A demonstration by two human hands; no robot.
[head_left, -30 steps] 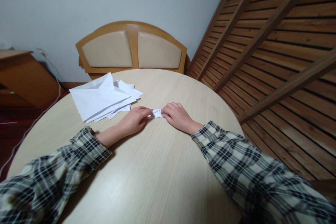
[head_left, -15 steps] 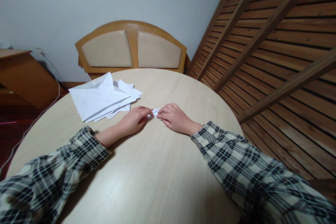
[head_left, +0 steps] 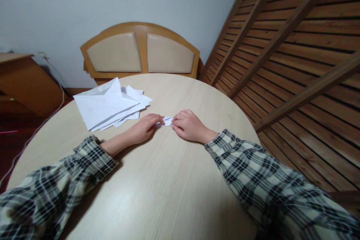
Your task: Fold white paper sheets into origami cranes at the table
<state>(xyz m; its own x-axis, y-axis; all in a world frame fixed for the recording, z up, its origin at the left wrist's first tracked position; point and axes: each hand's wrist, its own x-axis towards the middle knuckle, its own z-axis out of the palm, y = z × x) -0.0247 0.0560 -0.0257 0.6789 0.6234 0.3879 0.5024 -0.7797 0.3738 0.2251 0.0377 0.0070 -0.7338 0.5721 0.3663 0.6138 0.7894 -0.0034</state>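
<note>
A small folded white paper (head_left: 167,121) lies on the round table (head_left: 157,180), between my two hands. My left hand (head_left: 146,127) has its fingers closed on the paper's left end. At the opposite end my right hand (head_left: 189,125) pinches the paper, fingers bent and pressed together. Only the short middle stretch of the paper shows, with a fold line along it; both ends are hidden under my fingers. Just beyond my left hand rests a loose pile of white paper sheets (head_left: 108,105), some of them creased.
A headboard with padded beige panels (head_left: 115,52) stands behind the table against the wall. Wooden slats (head_left: 295,82) rise along the right side. To the left are a brown desk (head_left: 28,82) and a white cable (head_left: 39,129) running down to the floor.
My right hand has shifted slightly right along the folded paper, so more of its middle shows. My left hand has hardly moved. The pile stays as it was.
</note>
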